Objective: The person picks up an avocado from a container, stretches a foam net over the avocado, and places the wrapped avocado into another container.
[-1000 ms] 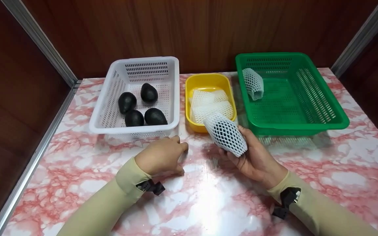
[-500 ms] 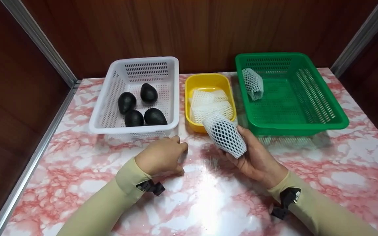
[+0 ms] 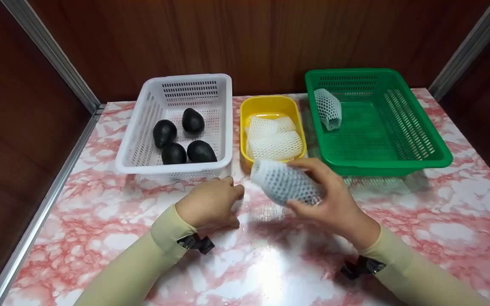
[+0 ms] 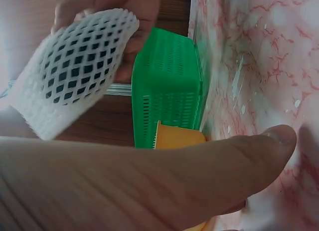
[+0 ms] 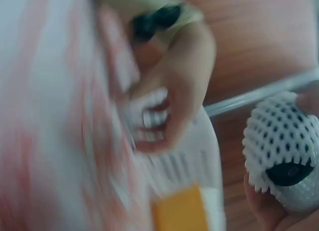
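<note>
My right hand (image 3: 337, 203) grips an avocado in a white foam net sleeve (image 3: 282, 183), thumb on the near side and fingers over the far side. It is held above the table, in front of the yellow bin (image 3: 269, 100). In the right wrist view the dark avocado end (image 5: 289, 173) shows through the sleeve's opening. My left hand (image 3: 210, 203) rests on the table before the white basket (image 3: 175, 169), its fingers loosely bent and holding nothing. Several bare dark avocados (image 3: 193, 121) lie in that basket. Flattened foam net sleeves (image 3: 275, 145) fill part of the yellow bin.
At the right stands a green basket (image 3: 387, 163) with one foam-sleeved piece (image 3: 328, 109) against its left wall. The two baskets and bin line up near the wooden back wall (image 3: 266, 42). Brown side panels with metal edges flank the marbled table (image 3: 453, 238).
My right hand has turned from palm up to palm down, swinging the sleeved avocado lower and slightly left. My left hand and the containers have stayed put.
</note>
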A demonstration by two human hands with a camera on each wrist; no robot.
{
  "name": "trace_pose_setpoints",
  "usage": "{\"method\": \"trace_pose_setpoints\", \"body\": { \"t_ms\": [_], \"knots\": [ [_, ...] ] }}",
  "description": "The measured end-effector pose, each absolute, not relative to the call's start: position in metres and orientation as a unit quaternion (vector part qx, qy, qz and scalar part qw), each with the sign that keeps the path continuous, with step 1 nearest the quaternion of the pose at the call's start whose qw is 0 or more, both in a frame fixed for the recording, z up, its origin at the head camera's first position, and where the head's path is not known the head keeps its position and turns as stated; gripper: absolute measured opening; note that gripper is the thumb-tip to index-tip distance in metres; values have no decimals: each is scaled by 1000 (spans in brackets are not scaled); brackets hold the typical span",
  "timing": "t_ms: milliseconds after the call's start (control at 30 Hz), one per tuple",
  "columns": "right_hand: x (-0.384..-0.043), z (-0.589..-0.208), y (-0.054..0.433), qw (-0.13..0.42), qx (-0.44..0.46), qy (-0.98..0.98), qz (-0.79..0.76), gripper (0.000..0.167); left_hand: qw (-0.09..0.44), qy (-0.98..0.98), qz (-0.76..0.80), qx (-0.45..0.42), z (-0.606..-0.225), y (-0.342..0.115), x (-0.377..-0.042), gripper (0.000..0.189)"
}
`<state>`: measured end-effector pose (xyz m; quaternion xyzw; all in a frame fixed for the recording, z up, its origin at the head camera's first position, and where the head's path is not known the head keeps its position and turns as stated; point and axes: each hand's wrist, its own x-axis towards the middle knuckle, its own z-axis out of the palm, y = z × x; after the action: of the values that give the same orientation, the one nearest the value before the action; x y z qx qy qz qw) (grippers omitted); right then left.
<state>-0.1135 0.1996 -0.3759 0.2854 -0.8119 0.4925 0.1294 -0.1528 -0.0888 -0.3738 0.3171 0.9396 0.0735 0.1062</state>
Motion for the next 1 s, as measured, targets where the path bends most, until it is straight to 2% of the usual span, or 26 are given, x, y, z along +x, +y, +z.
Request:
{"method": "trace_pose_setpoints", "body": {
  "t_ms": [100, 133, 200, 267, 467, 667, 800, 1000],
  "knots": [
    [-114, -376, 200, 276, 404, -816, 308, 75, 104, 940, 74, 316, -373, -89, -153, 52],
    [-115, -377, 199, 310, 429, -807, 260, 77, 103, 941, 70, 316, -374, -89, -153, 52],
    [-116, -378, 198, 349, 460, -794, 190, 78, 105, 942, 63, 314, -374, -88, -153, 54],
    [-116, -380, 198, 367, 473, -788, 146, 77, 111, 942, 59, 311, -374, -88, -154, 56],
    [-115, -383, 199, 366, 472, -793, 120, 76, 120, 941, 62, 309, -373, -87, -153, 57],
    [-120, -375, 206, 340, 442, -808, 192, 80, 111, 942, 57, 312, -373, -87, -155, 56],
    [-128, -360, 219, 307, 369, -831, 280, 71, 115, 943, 42, 310, -373, -86, -155, 58],
    [-149, -325, 243, 302, 214, -854, 366, 65, 113, 943, 32, 313, -374, -84, -155, 59]
  ]
}}
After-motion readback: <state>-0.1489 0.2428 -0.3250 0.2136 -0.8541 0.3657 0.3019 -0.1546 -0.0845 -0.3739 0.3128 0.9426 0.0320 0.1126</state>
